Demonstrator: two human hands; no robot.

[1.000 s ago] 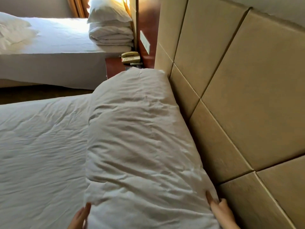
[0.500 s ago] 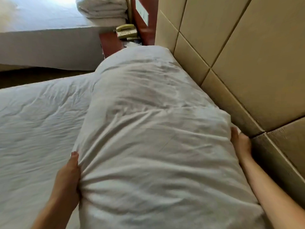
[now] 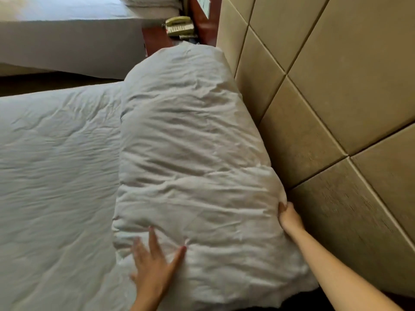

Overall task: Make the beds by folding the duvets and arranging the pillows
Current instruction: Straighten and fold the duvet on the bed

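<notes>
Flat, open left hand [image 3: 155, 263] is pressing the bulky folded white duvet [image 3: 190, 142] while the right hand [image 3: 290, 217] is pinching its edge beside the tan padded headboard [image 3: 336, 108], so imo go snug and square.

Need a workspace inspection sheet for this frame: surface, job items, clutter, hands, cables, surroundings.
Surface: bed sheet, white, wrinkled.
Job's things: folded duvet lies along the headboard.
Clutter: nothing seen.
Hands: left hand flat on the duvet, fingers spread; right hand grips the duvet's edge beside the headboard.
Cables: nothing seen.
Surroundings: telephone on nightstand; second bed beyond.
</notes>
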